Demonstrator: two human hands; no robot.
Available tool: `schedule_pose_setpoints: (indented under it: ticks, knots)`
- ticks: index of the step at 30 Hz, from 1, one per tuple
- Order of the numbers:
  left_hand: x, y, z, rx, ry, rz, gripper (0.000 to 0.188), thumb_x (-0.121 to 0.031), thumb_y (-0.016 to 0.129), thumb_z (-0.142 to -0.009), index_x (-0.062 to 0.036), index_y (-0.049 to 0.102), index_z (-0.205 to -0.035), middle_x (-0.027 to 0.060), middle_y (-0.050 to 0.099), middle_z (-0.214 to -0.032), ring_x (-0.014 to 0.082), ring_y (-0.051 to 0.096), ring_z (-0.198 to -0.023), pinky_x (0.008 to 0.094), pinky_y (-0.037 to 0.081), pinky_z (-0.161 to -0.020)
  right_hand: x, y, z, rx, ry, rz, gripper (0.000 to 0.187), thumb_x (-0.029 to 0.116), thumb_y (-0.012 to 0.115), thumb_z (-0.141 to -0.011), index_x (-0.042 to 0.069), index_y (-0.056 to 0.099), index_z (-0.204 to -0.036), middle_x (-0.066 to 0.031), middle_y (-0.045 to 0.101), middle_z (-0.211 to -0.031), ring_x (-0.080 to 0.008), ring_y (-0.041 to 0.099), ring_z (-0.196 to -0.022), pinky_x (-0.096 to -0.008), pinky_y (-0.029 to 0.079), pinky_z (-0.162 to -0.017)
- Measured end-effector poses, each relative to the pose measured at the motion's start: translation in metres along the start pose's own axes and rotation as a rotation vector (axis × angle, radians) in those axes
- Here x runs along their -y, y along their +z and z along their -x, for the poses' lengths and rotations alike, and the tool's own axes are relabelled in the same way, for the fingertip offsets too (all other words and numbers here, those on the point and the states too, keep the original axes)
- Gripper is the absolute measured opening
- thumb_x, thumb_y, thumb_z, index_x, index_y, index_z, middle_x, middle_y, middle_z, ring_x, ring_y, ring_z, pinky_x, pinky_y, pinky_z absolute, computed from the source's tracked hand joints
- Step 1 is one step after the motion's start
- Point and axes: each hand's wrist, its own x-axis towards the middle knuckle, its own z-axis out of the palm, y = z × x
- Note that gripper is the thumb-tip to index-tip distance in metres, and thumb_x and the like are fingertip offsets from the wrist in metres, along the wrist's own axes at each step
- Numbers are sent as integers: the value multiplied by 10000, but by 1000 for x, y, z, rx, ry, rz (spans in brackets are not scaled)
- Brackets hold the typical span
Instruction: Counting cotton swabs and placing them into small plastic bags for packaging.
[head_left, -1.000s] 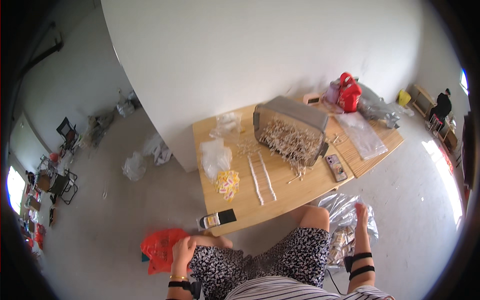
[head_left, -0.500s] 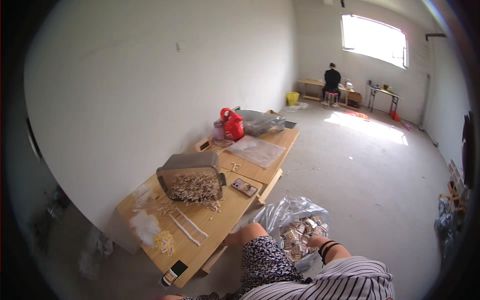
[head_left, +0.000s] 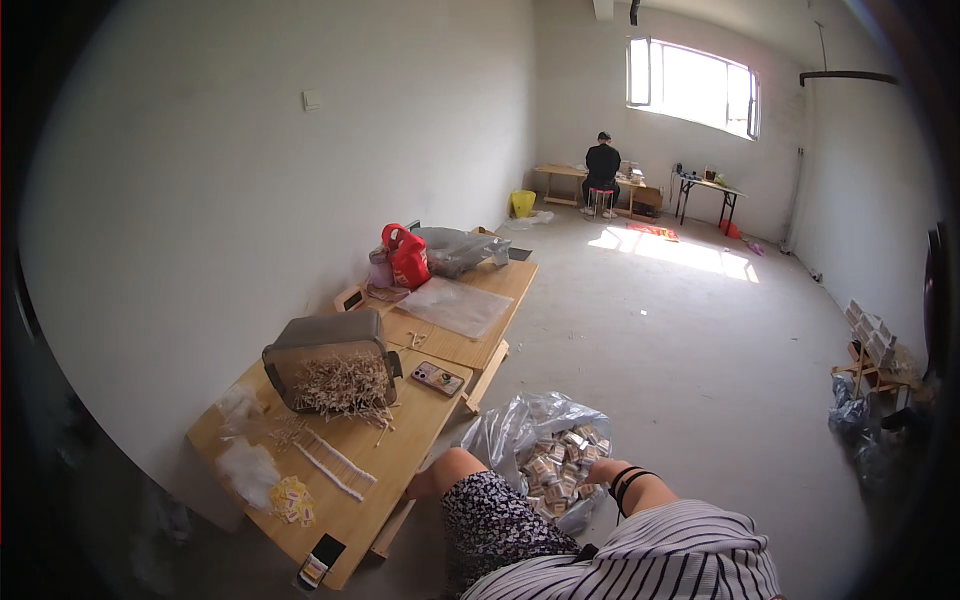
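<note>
My right hand (head_left: 602, 470), below a wrist with black bands, reaches down to a clear plastic bag (head_left: 490, 428) on the floor. Small packs (head_left: 555, 470) with pale brown contents fill the bag. The hand is at the packs' right edge; its fingers are hidden, so whether it grips one does not show. My left hand is out of view. On the wooden table (head_left: 400, 440) to the left, a grey bin (head_left: 325, 335) lies on its side, cotton swabs (head_left: 345, 385) spilling from its mouth. In front of it lies a row of aligned swabs (head_left: 335, 467).
Yellow labels (head_left: 292, 502), crumpled clear plastic (head_left: 248, 470) and a phone (head_left: 437, 377) lie on the table. Farther back are a red jug (head_left: 408, 262) and a flat plastic sheet (head_left: 460, 305). Another person (head_left: 603, 162) sits by the far wall. A rack (head_left: 870, 335) stands right.
The view has turned, so the table, bag and room sit farther left in the picture. My right hand stays at the packs in the bag.
</note>
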Motion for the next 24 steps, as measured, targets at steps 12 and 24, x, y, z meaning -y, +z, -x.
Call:
schedule_pose_setpoints:
  ticks: [12,24]
  knots:
    - [57,6,37,-132,-29,487,504,-302,606,-923,11,538,-1312,215,614,-1266,332,585,-1194,412,462,-1009,18,-11,-35,-142,-228,243,522,529,542,-861,137,711,-1161,-120,668,-1234,-343,586,-1189,-452,447,-1016]
    - [207,32,133,-384,-236,910,442,-243,623,-913,2,566,-1277,195,640,-1226,320,607,-1161,408,474,-990,64,-12,-54,-102,-430,177,417,468,579,-858,148,753,-1062,-117,687,-1183,-356,542,-1197,-426,420,-1044]
